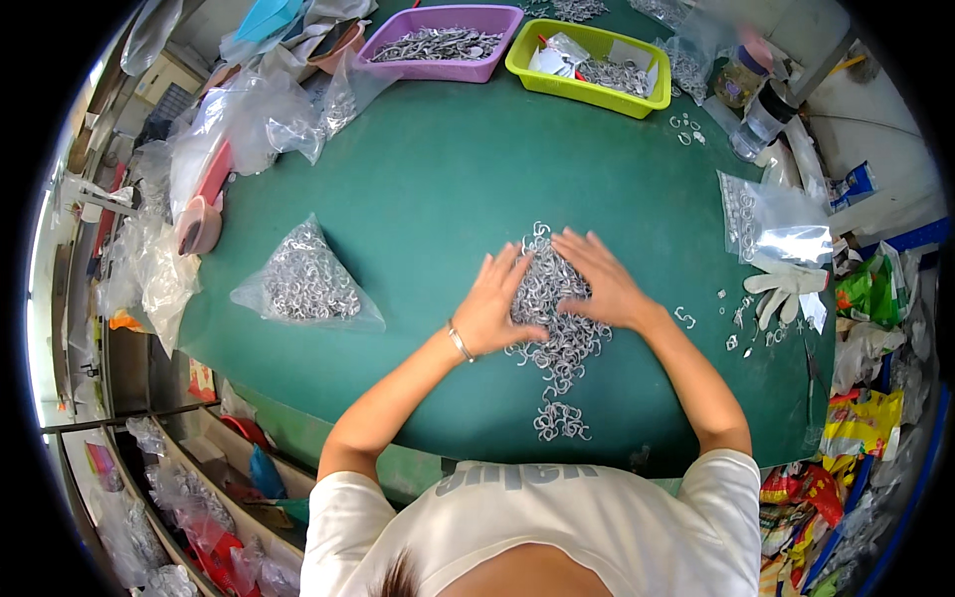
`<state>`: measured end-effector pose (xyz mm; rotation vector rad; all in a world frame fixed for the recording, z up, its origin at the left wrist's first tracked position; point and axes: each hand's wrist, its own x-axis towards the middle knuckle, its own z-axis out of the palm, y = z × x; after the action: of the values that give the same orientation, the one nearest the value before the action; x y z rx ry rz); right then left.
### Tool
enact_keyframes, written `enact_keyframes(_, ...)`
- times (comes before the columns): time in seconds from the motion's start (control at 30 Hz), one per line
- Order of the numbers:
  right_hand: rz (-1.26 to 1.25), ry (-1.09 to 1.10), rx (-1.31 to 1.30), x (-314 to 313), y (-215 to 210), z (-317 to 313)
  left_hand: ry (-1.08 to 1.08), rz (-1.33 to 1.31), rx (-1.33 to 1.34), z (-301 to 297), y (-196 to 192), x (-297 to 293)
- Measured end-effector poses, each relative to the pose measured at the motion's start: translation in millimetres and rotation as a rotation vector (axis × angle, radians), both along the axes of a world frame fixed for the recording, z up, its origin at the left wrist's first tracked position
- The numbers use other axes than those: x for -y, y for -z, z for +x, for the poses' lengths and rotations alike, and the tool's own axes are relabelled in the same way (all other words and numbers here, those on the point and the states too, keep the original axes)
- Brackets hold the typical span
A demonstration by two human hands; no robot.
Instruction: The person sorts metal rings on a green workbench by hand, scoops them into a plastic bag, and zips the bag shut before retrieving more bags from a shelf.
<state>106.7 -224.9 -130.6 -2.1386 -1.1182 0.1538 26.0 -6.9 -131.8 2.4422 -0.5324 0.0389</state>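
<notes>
A heap of small silvery curved metal pieces [557, 343] lies on the green tabletop [428, 179] in front of me. At its left side rests my left hand [494, 305], fingers spread, with a metal bracelet [460, 341] on the wrist. My right hand [609, 284] touches the heap's right side, its fingers spread and slightly blurred. Neither hand grips anything. Nearer to me, a small cluster of the same pieces [560, 420] trails from the heap. To the left sits a clear plastic bag [310, 279] filled with similar pieces.
At the back stand a purple basin [487, 68] and a yellow-green basin [597, 97], both holding metal pieces. On the right lie a clear bag [776, 224], a white glove [786, 292] and scattered pieces. Plastic bags [269, 119] crowd the left edge, beside a pink cup [202, 229].
</notes>
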Motion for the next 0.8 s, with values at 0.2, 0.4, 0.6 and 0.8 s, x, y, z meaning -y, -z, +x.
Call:
enact_keyframes(0.2, 0.038, -0.029, -0.223, 6.7, -8.8, -31.6, -0.031, -0.431, -0.264, -33.1, -17.5, -8.5)
enact_keyframes(0.4, 0.086, 0.084, -0.025, -8.3, -17.9, -32.1, -0.238, -0.138, 0.04, -22.9, -27.0, 5.2)
enact_keyframes(0.6, 0.033, 0.03, -0.101, -9.6, -6.0, -40.1, -0.202, -0.12, 0.025, -13.6, -17.5, 11.6)
enact_keyframes(0.8, 0.049, 0.047, -0.071, 1.1, -12.8, -55.0, -0.193, -0.94, -0.202, -10.2, -19.1, 4.0)
